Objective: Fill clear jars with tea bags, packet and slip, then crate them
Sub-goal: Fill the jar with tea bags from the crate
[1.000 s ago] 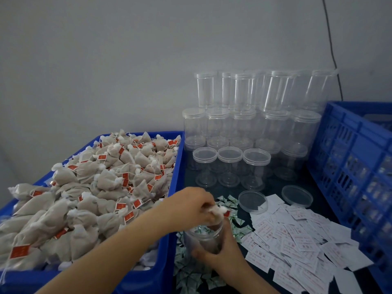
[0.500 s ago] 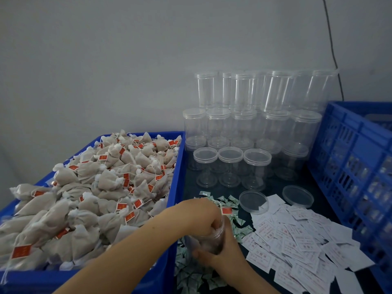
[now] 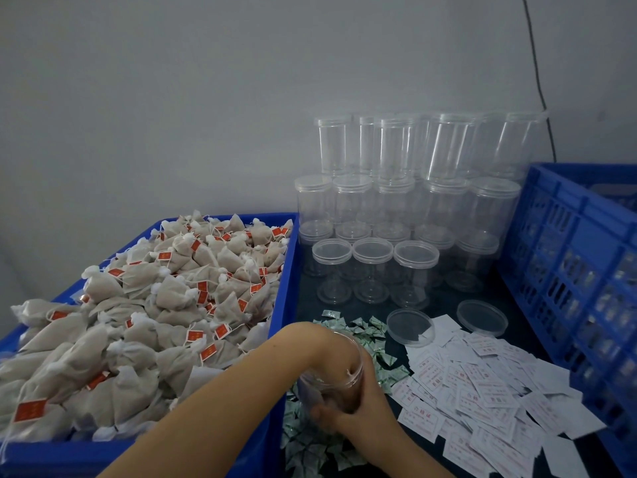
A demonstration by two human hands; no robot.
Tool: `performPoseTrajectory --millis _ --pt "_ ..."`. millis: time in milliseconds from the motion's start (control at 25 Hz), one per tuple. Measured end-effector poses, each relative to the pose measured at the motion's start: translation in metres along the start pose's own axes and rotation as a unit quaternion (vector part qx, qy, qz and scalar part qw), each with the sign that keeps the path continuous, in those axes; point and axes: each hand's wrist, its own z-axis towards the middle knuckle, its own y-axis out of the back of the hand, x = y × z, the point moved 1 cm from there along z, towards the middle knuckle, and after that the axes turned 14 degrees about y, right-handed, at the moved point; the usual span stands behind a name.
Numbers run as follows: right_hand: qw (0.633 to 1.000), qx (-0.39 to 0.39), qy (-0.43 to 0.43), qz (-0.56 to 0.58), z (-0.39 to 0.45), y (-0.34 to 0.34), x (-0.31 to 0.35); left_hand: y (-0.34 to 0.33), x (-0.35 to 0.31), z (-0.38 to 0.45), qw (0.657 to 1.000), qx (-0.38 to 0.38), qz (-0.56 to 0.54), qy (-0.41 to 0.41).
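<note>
Clear thin plastic, the jar [image 3: 331, 377] looks light, stiff and a little slippery, best held round its lower wall — as the right hand [image 3: 358, 405] does now, fingers closed around it just right of the blue bin of tea bags [image 3: 279, 305], above the green packets [image 3: 372, 343]. The left hand [image 3: 327, 343] is sunk into the jar's mouth, its fingers hidden, so whether they are apart or together cannot be told. Half a second earlier that hand sat at the rim with a red-tagged tea bag showing; now it has gone deeper — apparently pressing the soft bags down.

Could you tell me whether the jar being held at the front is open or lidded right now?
Open: the jar has no lid, and the left hand reaches down through its mouth while the right hand grips it.
</note>
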Motion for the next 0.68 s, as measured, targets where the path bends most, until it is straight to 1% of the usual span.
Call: performPoseTrajectory --millis 120,200,320,400,480,520,600,680 --pt "1.000 0.012 0.016 -0.001 0.001 0.000 0.003 0.014 0.010 -0.012 0.999 -0.009 0.012 -0.032" --pt "1.000 0.018 0.023 0.004 0.001 0.000 0.005 0.026 0.023 -0.023 0.998 -0.030 -0.032 -0.039" --pt "1.000 0.007 0.024 0.010 -0.002 0.000 0.003 0.038 0.051 -0.034 0.984 -0.110 -0.136 -0.030" --pt "1.000 0.006 0.015 0.004 -0.004 0.001 0.001 0.038 0.075 -0.033 0.960 -0.199 -0.197 -0.004" --pt "1.000 0.010 0.007 -0.002 -0.005 0.002 0.000 0.030 0.102 -0.026 0.928 -0.294 -0.224 0.058" --pt "1.000 0.012 0.004 -0.005 -0.005 0.002 -0.001 0.023 0.115 -0.022 0.913 -0.330 -0.217 0.101" --pt "1.000 0.012 0.000 -0.008 -0.006 0.003 -0.001 0.000 0.138 -0.013 0.892 -0.369 -0.167 0.202" --pt "1.000 0.011 0.000 -0.009 -0.006 0.002 -0.002 -0.024 0.156 -0.004 0.874 -0.375 -0.103 0.290"
